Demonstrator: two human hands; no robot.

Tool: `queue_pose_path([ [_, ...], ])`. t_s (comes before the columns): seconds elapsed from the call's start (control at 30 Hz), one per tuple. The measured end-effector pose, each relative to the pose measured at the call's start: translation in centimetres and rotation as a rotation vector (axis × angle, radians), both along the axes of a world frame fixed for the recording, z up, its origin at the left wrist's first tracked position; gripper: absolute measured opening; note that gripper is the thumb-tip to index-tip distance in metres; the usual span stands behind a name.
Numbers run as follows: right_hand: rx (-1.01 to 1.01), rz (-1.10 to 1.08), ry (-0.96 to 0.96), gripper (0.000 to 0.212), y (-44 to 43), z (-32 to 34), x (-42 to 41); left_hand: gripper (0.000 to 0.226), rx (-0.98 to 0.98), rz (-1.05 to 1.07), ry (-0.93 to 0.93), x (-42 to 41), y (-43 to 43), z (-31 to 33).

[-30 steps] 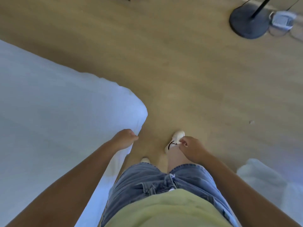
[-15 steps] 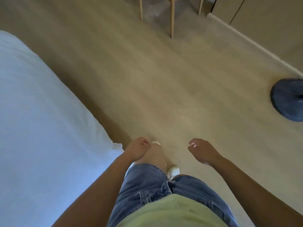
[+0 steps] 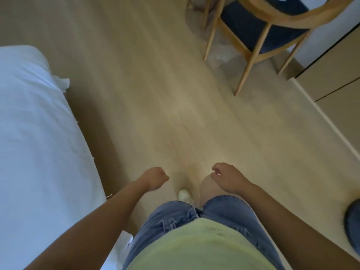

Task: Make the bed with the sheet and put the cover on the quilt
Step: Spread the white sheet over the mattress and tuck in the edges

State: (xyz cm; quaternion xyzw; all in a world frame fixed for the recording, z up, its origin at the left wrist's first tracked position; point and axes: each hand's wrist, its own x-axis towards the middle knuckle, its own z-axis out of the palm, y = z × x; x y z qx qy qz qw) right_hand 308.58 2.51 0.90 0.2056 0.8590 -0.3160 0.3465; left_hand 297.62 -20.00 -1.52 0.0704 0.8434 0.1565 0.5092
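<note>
The bed (image 3: 35, 145) fills the left side, covered by a smooth white sheet, with a bit of cloth sticking out at its far corner (image 3: 64, 83). My left hand (image 3: 155, 179) hangs over the floor just right of the bed's edge, fingers curled into a loose fist, holding nothing. My right hand (image 3: 228, 178) hovers above my knee, fingers bent and slightly apart, also empty. Neither hand touches the bed. No quilt or cover is in view.
A wooden chair (image 3: 253, 36) with a dark blue seat stands at the far right. Beige cabinet fronts (image 3: 335, 82) and a baseboard run along the right. A dark round base (image 3: 353, 223) sits at the right edge. Wooden floor (image 3: 155, 94) stretches ahead.
I have walked along the bed's side and my view has swung. The chair has come into view, the dark round base has slid to the lower right, and the white bundle on the floor is gone.
</note>
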Motion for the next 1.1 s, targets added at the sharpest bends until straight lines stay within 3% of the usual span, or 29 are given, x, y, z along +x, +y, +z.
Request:
queue_pose_path([
  [0.33, 0.019, 0.239, -0.022, 0.034, 14.8, -2.2, -30.1, 0.021, -0.042, 0.271, -0.076, -23.7, 10.5, -1.3],
  [0.47, 0.056, 0.390, -0.005, 0.034, 18.4, -1.0, -43.5, 0.031, -0.011, 0.437, -0.077, -34.5, 13.9, 0.1],
  [0.63, 0.053, 0.501, 0.010, 0.036, 19.0, -1.1, -59.6, 0.028, 0.055, 0.622, -0.021, -47.3, 16.3, 0.7],
  [0.77, 0.060, 0.483, -0.006, 0.036, 17.8, -2.3, -73.1, 0.015, 0.066, 0.625, -0.045, -59.5, 14.9, -0.8],
  [1.1, 0.007, 0.413, -0.020, 0.029, 14.8, 0.5, -104.5, 0.010, 0.031, 0.736, 0.018, -95.1, 9.2, 0.6],
])
